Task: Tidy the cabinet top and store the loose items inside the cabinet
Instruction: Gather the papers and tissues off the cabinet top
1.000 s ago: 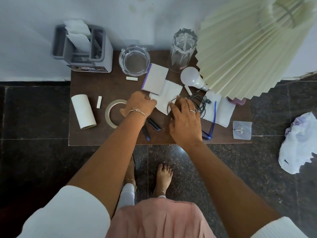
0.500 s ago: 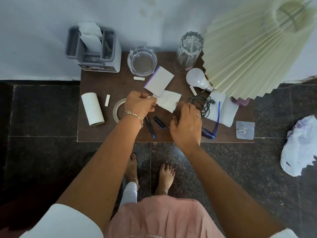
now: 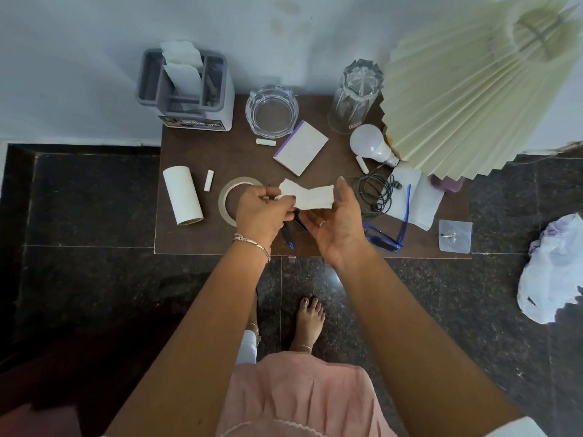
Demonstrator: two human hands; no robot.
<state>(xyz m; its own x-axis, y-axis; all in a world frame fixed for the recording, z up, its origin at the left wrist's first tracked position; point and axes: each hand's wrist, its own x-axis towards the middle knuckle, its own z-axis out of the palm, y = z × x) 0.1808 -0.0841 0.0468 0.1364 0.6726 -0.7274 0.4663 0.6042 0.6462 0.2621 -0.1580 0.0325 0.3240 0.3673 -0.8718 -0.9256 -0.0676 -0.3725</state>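
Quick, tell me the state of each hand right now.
Left hand: closed, pinching the left end of the paper.
Right hand: loosely closed, holding the paper's right end between thumb and fingers.

Dark granite floor [image 3: 94,200], stained white wall [image 3: 79,42], crumpled white bag [image 3: 555,272] lying at right
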